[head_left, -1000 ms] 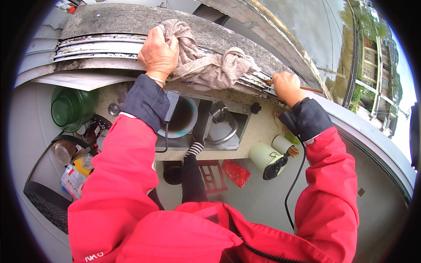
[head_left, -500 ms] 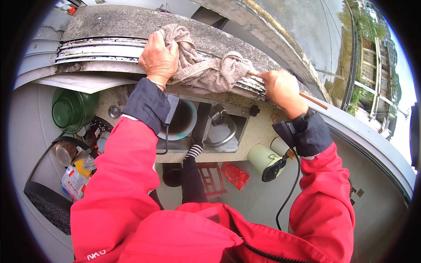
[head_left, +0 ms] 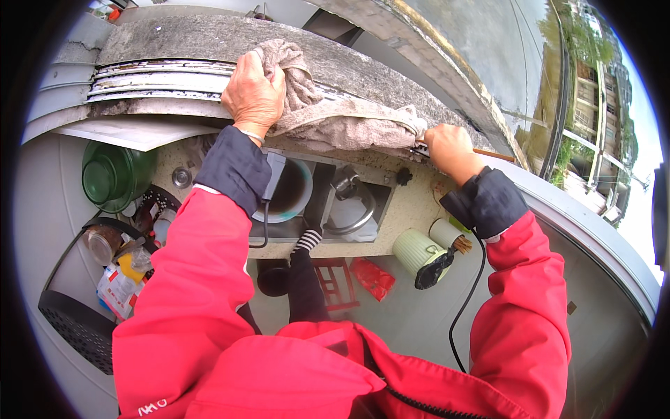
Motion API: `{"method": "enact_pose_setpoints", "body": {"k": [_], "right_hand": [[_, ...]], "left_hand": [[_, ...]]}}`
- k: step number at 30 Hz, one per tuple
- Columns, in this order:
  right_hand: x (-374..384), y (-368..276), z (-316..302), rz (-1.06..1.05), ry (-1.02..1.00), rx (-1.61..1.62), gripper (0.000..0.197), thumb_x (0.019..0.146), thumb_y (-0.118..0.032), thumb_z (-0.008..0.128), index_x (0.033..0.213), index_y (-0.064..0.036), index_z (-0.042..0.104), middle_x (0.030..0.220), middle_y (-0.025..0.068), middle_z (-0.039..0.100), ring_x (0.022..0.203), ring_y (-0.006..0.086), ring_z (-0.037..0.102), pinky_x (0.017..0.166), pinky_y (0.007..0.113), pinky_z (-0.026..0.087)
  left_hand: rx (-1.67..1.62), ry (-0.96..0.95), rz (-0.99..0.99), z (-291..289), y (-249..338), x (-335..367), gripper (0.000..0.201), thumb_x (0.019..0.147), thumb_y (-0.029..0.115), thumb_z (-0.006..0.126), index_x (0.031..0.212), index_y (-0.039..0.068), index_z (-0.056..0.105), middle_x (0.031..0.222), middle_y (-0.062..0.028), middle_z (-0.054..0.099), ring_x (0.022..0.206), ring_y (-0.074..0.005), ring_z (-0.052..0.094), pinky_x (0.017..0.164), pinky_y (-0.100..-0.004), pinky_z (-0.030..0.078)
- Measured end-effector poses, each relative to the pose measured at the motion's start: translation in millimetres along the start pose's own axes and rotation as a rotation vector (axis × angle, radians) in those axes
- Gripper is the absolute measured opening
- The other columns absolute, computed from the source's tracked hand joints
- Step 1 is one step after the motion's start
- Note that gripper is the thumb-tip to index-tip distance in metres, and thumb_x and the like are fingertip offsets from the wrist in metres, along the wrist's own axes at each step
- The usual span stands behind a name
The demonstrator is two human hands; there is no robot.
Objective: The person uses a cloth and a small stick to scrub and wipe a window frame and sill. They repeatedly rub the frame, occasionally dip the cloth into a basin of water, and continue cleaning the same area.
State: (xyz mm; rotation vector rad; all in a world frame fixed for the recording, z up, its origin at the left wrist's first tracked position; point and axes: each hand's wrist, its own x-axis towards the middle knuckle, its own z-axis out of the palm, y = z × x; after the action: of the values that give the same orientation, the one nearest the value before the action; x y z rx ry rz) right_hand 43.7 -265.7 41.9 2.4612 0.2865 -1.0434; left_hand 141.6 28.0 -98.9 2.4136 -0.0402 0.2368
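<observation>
A damp-looking grey-beige cloth (head_left: 349, 126) lies along the white, dirt-streaked window track (head_left: 164, 82). At its left end my left hand (head_left: 252, 96) is closed on a bunched fold that stands up above the track. My right hand (head_left: 452, 150) is closed round a thin brown wooden stick (head_left: 494, 155), whose far end sticks out to the right. The stick's other end is hidden by my fingers and the cloth's right end, which lies against or just beside them. Dark grit shows in the track by those fingers.
Below the track, a counter (head_left: 412, 209) holds a sink with a basin (head_left: 287, 192) of dark water and a faucet (head_left: 345, 183). A green bowl (head_left: 115, 174) and a loaded black basket (head_left: 77, 321) stand left; a pale green bin (head_left: 415, 253) stands right. A rough concrete ledge (head_left: 174, 40) runs beyond.
My right hand has shifted right along the track with the stick. The cloth's right end, a bunched lump before, is now drawn out longer toward that hand. My left hand has hardly moved.
</observation>
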Motion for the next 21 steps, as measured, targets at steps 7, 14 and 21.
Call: {"method": "enact_pose_setpoints", "body": {"k": [7, 14, 21], "right_hand": [[15, -22, -31, -0.013, 0.149, 0.302, 0.014, 0.079, -0.011, 0.061, 0.088, -0.0109, 0.073, 0.087, 0.0142, 0.071, 0.084, 0.0314, 0.070, 0.073, 0.041, 0.056], [3, -5, -33, -0.026, -0.021, 0.194, 0.021, 0.076, -0.010, 0.064, 0.092, -0.0174, 0.076, 0.084, 0.0123, 0.070, 0.085, 0.0307, 0.069, 0.072, 0.041, 0.055], [-12, -3, -7, 0.041, 0.027, 0.076, 0.011, 0.078, -0.011, 0.060, 0.079, -0.0075, 0.070, 0.080, 0.0158, 0.069, 0.078, 0.0323, 0.070, 0.067, 0.040, 0.055]], "left_hand": [[0.023, -0.016, -0.008, -1, 1, 2, 0.031, 0.079, 0.026, 0.069, 0.098, 0.007, 0.055, 0.094, -0.0118, 0.061, 0.087, -0.0344, 0.062, 0.071, -0.0458, 0.049], [0.005, 0.003, 0.013, 0, 1, 2, 0.031, 0.081, 0.027, 0.068, 0.099, 0.006, 0.054, 0.095, -0.0132, 0.062, 0.087, -0.0352, 0.062, 0.071, -0.0456, 0.049], [0.013, 0.016, 0.011, 0, -1, 2, 0.030, 0.080, 0.027, 0.068, 0.098, 0.007, 0.055, 0.094, -0.0122, 0.062, 0.085, -0.0351, 0.063, 0.069, -0.0457, 0.049]]}}
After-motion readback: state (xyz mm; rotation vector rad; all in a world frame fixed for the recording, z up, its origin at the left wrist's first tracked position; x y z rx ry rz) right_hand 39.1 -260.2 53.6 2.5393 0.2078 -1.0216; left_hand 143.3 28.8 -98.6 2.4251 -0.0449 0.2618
